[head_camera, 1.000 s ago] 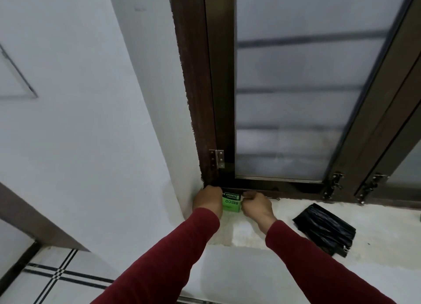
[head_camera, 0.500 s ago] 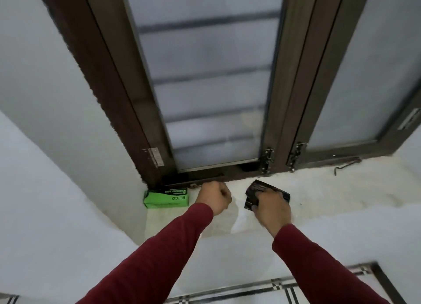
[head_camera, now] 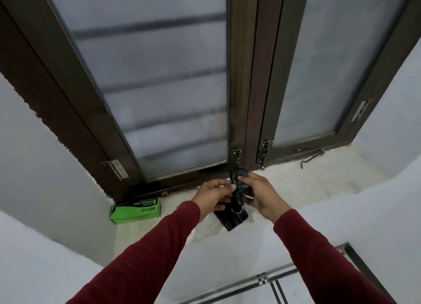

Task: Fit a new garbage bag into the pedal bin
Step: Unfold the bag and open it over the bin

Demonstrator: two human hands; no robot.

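A folded black garbage bag (head_camera: pixel 232 214) hangs between both hands just above the white window sill (head_camera: pixel 296 185). My left hand (head_camera: pixel 213 195) pinches its upper left edge, and my right hand (head_camera: pixel 262 194) grips its upper right part. The bag's lower end points down toward the sill's front edge. A green box of garbage bags (head_camera: pixel 136 210) lies on the sill at the left corner, apart from my hands. No pedal bin is in view.
A dark-framed window with frosted panes (head_camera: pixel 173 94) rises right behind the sill, with latches (head_camera: pixel 237 158) at its base and a metal hook (head_camera: pixel 311 159) on the sill to the right. White walls flank the recess; tiled floor (head_camera: pixel 284 287) shows below.
My hands left the green box at the left corner. The right hand took the black bag from the sill, and now both hands hold it raised. The view swung right.
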